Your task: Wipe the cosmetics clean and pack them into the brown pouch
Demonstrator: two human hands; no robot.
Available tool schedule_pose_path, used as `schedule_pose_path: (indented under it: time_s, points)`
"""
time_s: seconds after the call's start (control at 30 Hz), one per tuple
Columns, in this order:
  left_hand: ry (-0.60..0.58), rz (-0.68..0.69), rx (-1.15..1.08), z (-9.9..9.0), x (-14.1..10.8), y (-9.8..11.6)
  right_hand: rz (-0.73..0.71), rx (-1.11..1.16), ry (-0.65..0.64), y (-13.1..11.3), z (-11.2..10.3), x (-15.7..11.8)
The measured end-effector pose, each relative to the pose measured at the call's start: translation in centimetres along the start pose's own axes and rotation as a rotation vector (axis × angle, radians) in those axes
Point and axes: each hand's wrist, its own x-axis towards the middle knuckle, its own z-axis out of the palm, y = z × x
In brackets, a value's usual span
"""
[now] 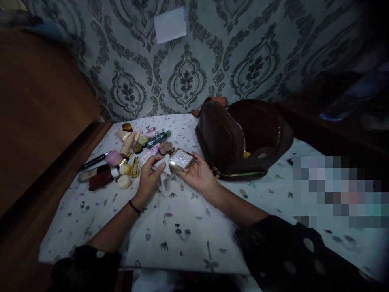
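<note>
In my right hand (199,175) rests a square compact (181,159) with a glittery silver lid and gold edges, tilted towards me. My left hand (149,178) is closed on a crumpled white wipe (165,172), close to the compact's left edge. Just behind the compact lies a round brownish-pink compact (166,147). Left of my left hand are a small gold bottle (135,167), a round cream-coloured jar (124,181) and a dark red bottle (100,179), among several other cosmetics.
A brown leather bag (223,138) stands unzipped at the right, near my right hand. The white patterned cloth (182,251) covers the table. A wooden panel (39,117) borders the left side, and a patterned wall (185,81) rises behind. A blurred patch (340,192) hides something at far right.
</note>
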Motion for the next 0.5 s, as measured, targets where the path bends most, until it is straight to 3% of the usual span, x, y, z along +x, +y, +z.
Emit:
schedule_pose_path:
  time_s: [0.27,0.5]
  points:
    - [0.047,0.108,0.111,0.4,-0.5,0.1,-0.023,0.063,0.030,0.4,0.1,0.0]
    - [-0.090,0.260,0.289,1.3,-1.7,0.4,-0.025,0.191,0.182,0.4,0.4,0.0]
